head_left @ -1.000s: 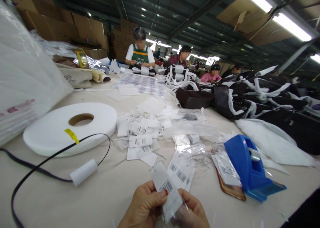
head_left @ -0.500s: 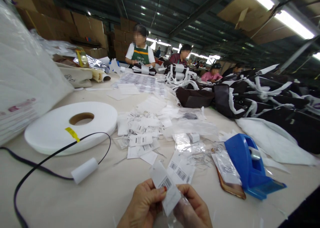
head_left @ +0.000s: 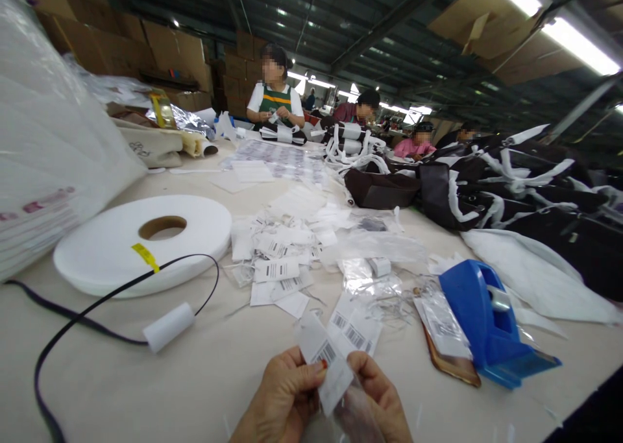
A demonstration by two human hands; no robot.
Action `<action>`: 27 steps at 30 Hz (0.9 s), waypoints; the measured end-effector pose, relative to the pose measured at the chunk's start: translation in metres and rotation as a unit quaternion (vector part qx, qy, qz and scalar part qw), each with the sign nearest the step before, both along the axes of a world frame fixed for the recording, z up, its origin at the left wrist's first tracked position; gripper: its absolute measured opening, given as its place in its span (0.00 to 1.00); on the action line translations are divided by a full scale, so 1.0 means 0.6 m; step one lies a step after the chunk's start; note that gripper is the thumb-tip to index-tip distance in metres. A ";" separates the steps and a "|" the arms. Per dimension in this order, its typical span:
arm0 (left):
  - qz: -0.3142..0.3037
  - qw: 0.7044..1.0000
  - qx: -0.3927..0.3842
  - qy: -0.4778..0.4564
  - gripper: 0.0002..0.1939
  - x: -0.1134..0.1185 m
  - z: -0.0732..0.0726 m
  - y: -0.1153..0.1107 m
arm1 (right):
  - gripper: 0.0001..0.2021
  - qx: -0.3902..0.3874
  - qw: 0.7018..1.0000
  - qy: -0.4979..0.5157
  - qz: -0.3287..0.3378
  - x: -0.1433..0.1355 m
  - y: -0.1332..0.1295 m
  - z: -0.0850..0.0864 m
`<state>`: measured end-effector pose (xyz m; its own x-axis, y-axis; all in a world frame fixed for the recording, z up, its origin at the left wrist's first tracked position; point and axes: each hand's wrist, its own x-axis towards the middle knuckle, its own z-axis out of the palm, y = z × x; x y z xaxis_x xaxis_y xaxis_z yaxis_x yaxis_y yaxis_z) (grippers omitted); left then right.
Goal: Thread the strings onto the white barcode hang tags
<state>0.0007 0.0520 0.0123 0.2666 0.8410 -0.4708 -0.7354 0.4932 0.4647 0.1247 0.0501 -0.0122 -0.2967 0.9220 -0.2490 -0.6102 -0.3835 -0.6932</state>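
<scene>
Low in the middle of the head view, my left hand pinches a white hang tag printed with a barcode, thumb across its face. My right hand is closed on a clear plastic bag, close against the tag's lower right edge. Whether the tag's lower end is inside the bag I cannot tell. Just beyond my fingers lie more barcode tags on the table. A loose pile of white tags with strings spreads further back.
A white tape roll and a black cord with a white tube lie left. On the right stand a blue tape dispenser and a phone-like brown case. Dark bags are heaped behind. Co-workers are across the table.
My right hand and the plastic bag have shifted slightly against the tag. My left hand keeps its pinch. Across the table, a co-worker's hands have risen with something white in them.
</scene>
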 end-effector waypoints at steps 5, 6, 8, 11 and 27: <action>-0.021 1.000 0.000 -0.006 0.10 0.001 -0.008 0.000 | 0.17 0.025 0.999 -0.045 0.010 -0.002 0.003 0.001; -0.025 1.000 -0.001 -0.010 0.10 0.001 -0.010 0.001 | 0.18 0.027 0.998 -0.055 0.012 -0.002 0.004 0.001; -0.027 0.999 -0.001 -0.018 0.10 0.001 -0.012 0.001 | 0.17 0.029 0.997 -0.074 0.015 0.000 0.004 0.002; -0.018 1.000 0.007 -0.022 0.09 0.002 -0.011 0.001 | 0.16 0.037 0.993 -0.116 0.004 0.003 0.004 0.010; -0.034 0.999 0.025 -0.018 0.11 0.004 -0.013 0.000 | 0.08 -0.065 0.981 -0.133 0.124 0.024 0.017 0.029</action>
